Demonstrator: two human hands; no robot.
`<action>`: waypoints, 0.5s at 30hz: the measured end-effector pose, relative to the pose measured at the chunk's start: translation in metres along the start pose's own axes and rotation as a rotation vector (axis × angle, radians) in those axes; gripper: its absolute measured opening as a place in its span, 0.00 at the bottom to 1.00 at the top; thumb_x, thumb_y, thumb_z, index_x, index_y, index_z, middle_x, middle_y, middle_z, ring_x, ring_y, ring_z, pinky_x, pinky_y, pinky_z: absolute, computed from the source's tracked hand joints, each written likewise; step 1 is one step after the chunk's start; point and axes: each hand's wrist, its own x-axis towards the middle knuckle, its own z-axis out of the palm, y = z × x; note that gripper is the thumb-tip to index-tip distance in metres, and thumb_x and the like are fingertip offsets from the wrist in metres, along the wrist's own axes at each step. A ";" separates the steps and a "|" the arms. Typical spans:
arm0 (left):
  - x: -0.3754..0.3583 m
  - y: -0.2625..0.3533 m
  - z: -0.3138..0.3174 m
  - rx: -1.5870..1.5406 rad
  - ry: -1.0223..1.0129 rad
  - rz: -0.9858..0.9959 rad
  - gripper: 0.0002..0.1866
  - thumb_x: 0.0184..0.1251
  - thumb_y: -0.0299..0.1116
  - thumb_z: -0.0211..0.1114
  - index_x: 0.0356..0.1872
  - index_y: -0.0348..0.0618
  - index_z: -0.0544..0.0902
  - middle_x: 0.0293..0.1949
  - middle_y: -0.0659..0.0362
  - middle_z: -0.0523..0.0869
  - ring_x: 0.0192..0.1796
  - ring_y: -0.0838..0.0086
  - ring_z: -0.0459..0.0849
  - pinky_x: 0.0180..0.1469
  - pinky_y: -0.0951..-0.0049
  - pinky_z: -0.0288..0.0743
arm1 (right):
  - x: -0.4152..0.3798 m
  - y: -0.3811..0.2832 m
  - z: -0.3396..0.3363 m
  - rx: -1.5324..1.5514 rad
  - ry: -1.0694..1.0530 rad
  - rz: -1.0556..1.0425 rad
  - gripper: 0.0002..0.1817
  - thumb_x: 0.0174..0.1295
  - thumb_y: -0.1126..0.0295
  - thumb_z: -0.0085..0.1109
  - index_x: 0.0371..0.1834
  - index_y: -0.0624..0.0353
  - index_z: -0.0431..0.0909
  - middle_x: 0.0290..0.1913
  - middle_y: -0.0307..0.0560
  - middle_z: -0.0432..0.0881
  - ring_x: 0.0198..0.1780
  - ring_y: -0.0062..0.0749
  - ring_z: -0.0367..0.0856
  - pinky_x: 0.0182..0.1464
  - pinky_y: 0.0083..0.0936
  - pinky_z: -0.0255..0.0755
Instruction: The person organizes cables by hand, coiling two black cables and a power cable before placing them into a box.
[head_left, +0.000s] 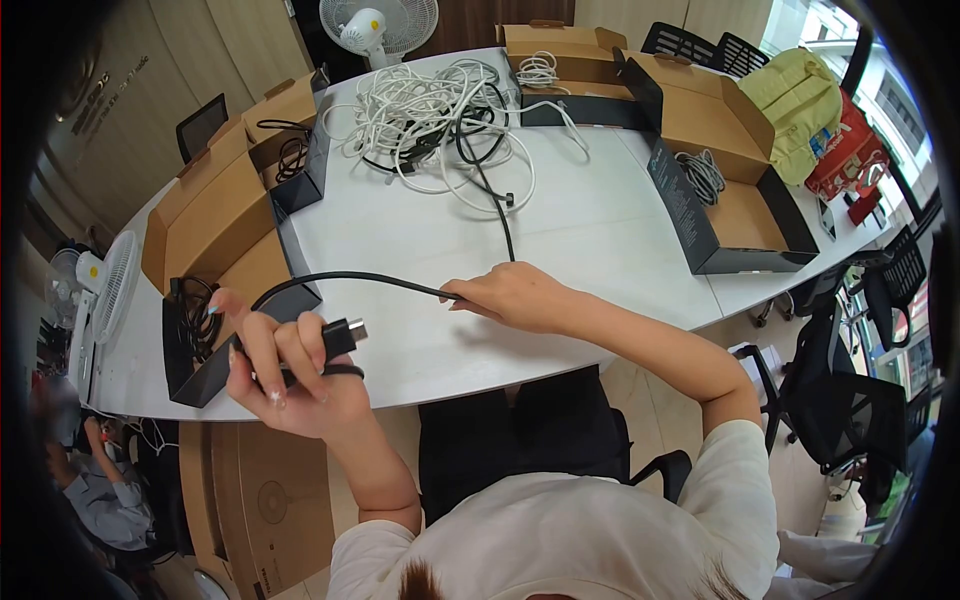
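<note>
My left hand (pixel 295 375) is closed round a black cable, whose plug (pixel 345 336) with a metal tip sticks out between the fingers. From there the black cable (pixel 350 275) arches over the table to my right hand (pixel 510 298), which pinches it near the table's middle. Beyond the right hand the cable runs up into a tangle of white cables (pixel 420 110) at the back. To the left of my left hand, coiled black cables (pixel 195 318) lie in an open box (pixel 255 262).
Another open box (pixel 310 165) at the back left holds black cable. On the right, an open box (pixel 745 215) holds a grey cable coil (pixel 700 177); one behind holds white cable (pixel 538 70). Fans, chairs, a yellow bag (pixel 795 105) and a seated person (pixel 105 495) surround the table (pixel 610 220).
</note>
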 end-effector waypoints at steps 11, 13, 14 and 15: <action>-0.012 -0.046 -0.031 1.150 -0.228 0.043 0.16 0.72 0.34 0.43 0.55 0.37 0.58 0.26 0.55 0.80 0.23 0.76 0.75 0.40 0.77 0.71 | -0.017 -0.021 -0.013 -0.213 0.111 -0.180 0.08 0.58 0.61 0.56 0.35 0.52 0.73 0.21 0.38 0.73 0.18 0.32 0.70 0.22 0.27 0.64; -0.012 -0.042 -0.042 1.281 -0.407 -0.214 0.17 0.72 0.34 0.47 0.55 0.37 0.57 0.36 0.47 0.84 0.39 0.70 0.82 0.46 0.71 0.72 | -0.020 -0.020 -0.017 -0.287 0.173 -0.236 0.09 0.57 0.60 0.57 0.34 0.52 0.74 0.20 0.36 0.70 0.17 0.29 0.69 0.21 0.24 0.63; -0.015 -0.044 -0.045 1.225 -0.330 -0.270 0.16 0.68 0.33 0.56 0.51 0.36 0.66 0.35 0.52 0.85 0.36 0.73 0.83 0.40 0.75 0.73 | -0.022 -0.017 -0.019 -0.342 0.208 -0.266 0.09 0.56 0.60 0.58 0.33 0.51 0.74 0.20 0.35 0.69 0.17 0.26 0.68 0.21 0.23 0.61; -0.014 -0.042 -0.046 1.368 -0.445 -0.340 0.16 0.67 0.33 0.57 0.50 0.37 0.68 0.33 0.55 0.86 0.34 0.73 0.83 0.38 0.76 0.72 | -0.022 -0.015 -0.022 -0.397 0.245 -0.295 0.09 0.55 0.59 0.59 0.33 0.51 0.74 0.19 0.35 0.67 0.17 0.24 0.67 0.21 0.22 0.60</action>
